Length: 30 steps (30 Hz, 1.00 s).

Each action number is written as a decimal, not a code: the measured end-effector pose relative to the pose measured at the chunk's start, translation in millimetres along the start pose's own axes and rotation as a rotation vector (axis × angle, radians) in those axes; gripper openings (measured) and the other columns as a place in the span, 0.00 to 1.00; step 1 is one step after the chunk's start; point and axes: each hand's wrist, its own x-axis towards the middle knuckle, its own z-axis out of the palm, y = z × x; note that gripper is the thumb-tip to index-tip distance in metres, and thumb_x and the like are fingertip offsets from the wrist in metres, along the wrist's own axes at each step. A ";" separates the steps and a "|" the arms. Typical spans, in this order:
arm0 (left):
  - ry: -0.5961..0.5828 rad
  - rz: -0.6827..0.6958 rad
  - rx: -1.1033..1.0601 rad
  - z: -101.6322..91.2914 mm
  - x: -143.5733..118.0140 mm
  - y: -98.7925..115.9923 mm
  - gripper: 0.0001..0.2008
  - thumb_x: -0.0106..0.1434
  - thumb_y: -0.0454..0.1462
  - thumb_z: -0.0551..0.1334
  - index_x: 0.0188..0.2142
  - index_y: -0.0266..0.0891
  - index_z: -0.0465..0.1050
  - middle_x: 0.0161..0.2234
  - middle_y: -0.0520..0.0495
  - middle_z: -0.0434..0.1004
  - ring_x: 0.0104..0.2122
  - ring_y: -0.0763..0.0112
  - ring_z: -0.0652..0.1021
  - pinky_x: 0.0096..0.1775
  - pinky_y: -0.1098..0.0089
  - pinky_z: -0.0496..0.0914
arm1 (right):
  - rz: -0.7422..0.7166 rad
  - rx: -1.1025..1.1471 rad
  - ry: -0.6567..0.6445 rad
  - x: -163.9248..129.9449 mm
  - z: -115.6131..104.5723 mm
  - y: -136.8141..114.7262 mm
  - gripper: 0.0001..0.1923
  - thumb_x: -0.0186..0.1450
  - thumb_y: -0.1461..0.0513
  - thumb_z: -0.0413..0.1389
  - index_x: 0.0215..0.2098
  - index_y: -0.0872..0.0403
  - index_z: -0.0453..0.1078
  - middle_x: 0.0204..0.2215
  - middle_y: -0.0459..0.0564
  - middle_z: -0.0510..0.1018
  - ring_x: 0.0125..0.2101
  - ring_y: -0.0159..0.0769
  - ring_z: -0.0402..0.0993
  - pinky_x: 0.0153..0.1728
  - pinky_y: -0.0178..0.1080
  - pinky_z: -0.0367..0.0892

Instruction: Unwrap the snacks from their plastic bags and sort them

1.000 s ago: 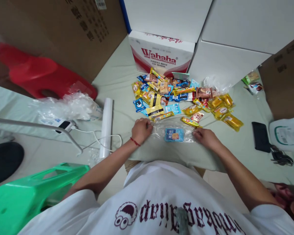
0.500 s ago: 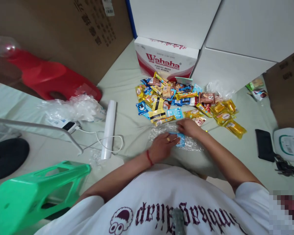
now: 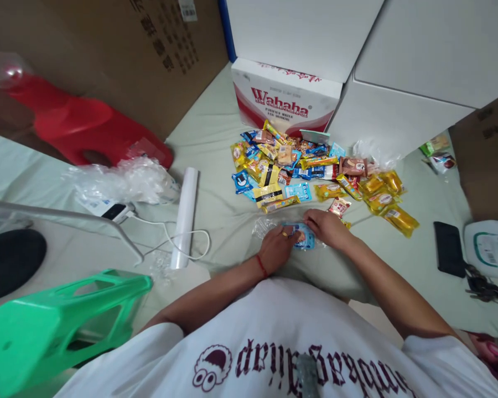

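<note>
**Hands close in on the blue packet in the clear bag**

A second ago the two hands sat wide apart, one at each end of the clear bag, with the blue packet lying bare between them. Now both have come to the middle. The left hand point(image 3: 279, 247) lies curled on the blue packet point(image 3: 305, 239) from its 8 o'clock side, fingers bent down onto it. The right hand point(image 3: 326, 228) meets it from 2 o'clock, fingertips pinching at the packet's upper edge. Whether either hand truly grips the packet or only the film over it, I cannot tell. The clear bag point(image 3: 262, 225) is bunched, a crumpled end sticking out at 10 o'clock from the left hand.

Judging by this, the work has gone from holding the bag flat to handling the packet inside it, on the pale green counter point(image 3: 216, 210) right in front of the person.

The snack pile point(image 3: 299, 168) spreads at 12 o'clock from the hands, below the Wahaha box point(image 3: 288, 102). A white roll point(image 3: 185, 213) lies at 9 o'clock, with a cable point(image 3: 166, 232) looping beside it and loose plastic point(image 3: 120, 179) farther left. A black phone point(image 3: 449, 247) rests at 3 o'clock, well apart.
</note>
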 end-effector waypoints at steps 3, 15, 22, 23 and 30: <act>0.045 0.023 -0.006 2.9 -1.7 -0.2 0.16 0.75 0.38 0.55 0.58 0.49 0.75 0.51 0.43 0.80 0.46 0.59 0.76 0.45 0.59 0.68 | 0.059 0.109 0.102 -1.0 1.9 11.4 0.12 0.72 0.60 0.51 0.48 0.55 0.74 0.40 0.55 0.80 0.37 0.41 0.75 0.40 0.38 0.66; -0.064 0.013 -0.106 -2.3 -7.8 -3.3 0.22 0.75 0.34 0.52 0.65 0.46 0.67 0.61 0.43 0.75 0.49 0.61 0.75 0.48 0.59 0.64 | 0.158 0.288 -0.259 35.9 -20.5 45.6 0.17 0.64 0.52 0.58 0.38 0.56 0.80 0.30 0.48 0.81 0.31 0.37 0.72 0.35 0.36 0.64; -0.059 -0.001 -0.091 -2.3 -1.4 0.0 0.16 0.74 0.36 0.55 0.56 0.46 0.76 0.48 0.42 0.79 0.45 0.58 0.73 0.46 0.57 0.64 | 0.188 0.361 -0.118 37.2 -28.4 39.8 0.23 0.66 0.45 0.54 0.38 0.55 0.78 0.31 0.47 0.79 0.30 0.36 0.70 0.34 0.36 0.64; -0.058 0.001 -0.089 -1.7 -2.4 -0.2 0.16 0.74 0.36 0.55 0.56 0.46 0.76 0.47 0.42 0.79 0.45 0.58 0.73 0.46 0.57 0.64 | 0.192 0.360 -0.096 37.8 -28.6 38.8 0.23 0.67 0.45 0.53 0.39 0.55 0.78 0.32 0.47 0.80 0.31 0.36 0.71 0.35 0.36 0.64; -0.042 -0.004 -0.099 -4.1 -3.0 0.3 0.18 0.75 0.36 0.54 0.60 0.44 0.73 0.56 0.42 0.77 0.51 0.58 0.74 0.48 0.57 0.65 | 0.188 0.146 -0.183 48.7 -26.0 24.6 0.15 0.64 0.55 0.62 0.43 0.57 0.81 0.32 0.50 0.82 0.31 0.39 0.74 0.35 0.37 0.64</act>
